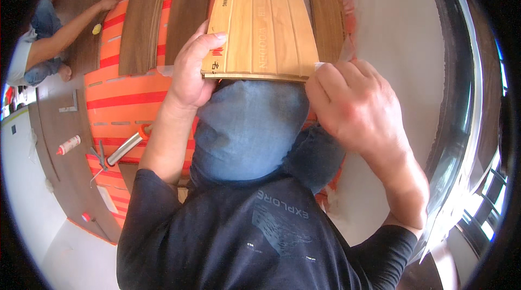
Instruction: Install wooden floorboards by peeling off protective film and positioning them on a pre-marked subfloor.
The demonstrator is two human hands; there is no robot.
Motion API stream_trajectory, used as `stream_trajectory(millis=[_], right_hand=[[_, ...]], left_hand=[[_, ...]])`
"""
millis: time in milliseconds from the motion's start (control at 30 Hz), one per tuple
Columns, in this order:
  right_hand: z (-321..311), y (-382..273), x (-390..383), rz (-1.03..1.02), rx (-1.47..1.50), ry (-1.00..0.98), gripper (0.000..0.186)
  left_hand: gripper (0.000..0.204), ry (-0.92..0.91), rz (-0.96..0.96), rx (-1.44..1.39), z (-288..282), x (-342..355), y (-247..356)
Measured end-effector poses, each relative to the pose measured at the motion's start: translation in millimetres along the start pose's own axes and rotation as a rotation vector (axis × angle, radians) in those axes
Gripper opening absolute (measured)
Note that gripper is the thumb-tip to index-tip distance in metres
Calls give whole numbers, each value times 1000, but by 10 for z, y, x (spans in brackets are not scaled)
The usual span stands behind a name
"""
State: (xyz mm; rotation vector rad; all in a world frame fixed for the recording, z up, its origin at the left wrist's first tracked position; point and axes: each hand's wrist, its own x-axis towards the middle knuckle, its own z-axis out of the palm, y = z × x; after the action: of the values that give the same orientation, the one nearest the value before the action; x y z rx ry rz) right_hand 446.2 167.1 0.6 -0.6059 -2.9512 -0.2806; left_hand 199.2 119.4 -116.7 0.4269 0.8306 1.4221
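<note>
A light wooden floorboard (271, 24) with grooves along its length and printing on its face lies over my bent knee, its short end toward me. My left hand (190, 67) is closed around the board's left edge, thumb on top. At the right near corner, my right hand (355, 103) is curled in a fist against the board's edge. A small white scrap (319, 65) shows at its fingers; what the fingers pinch is mostly hidden.
Dark brown planks (142, 24) lie ahead on orange underlay (130, 100) with red stripes. To the left are a caulking gun (124, 149), a red-and-white bottle (69, 145) and a metal square (70, 103). Another person's hand (110, 1) works at far left. A pale floor strip (401, 35) runs right.
</note>
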Motion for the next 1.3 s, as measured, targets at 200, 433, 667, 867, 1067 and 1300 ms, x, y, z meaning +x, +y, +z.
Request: stream_trajectory(millis=[200, 433, 667, 867, 1067, 1300], right_hand=[[32, 207, -20, 70, 405, 9, 14], [-2, 195, 10, 52, 460, 23, 26], [-120, -48, 124, 11, 140, -68, 17], [-142, -248, 184, 65, 19, -185, 9], [-76, -190, 166, 82, 80, -99, 10], [-69, -116, 167, 54, 49, -41, 12]], left_hand=[[55, 33, 1, 4, -23, -6, 14], [54, 6, 10, -9, -38, -14, 15], [50, -11, 7, 3, 17, -22, 19], [48, 22, 10, 28, 53, -15, 10], [45, 17, 5, -1, 43, -6, 7], [44, 26, 12, -2, 77, -5, 0]])
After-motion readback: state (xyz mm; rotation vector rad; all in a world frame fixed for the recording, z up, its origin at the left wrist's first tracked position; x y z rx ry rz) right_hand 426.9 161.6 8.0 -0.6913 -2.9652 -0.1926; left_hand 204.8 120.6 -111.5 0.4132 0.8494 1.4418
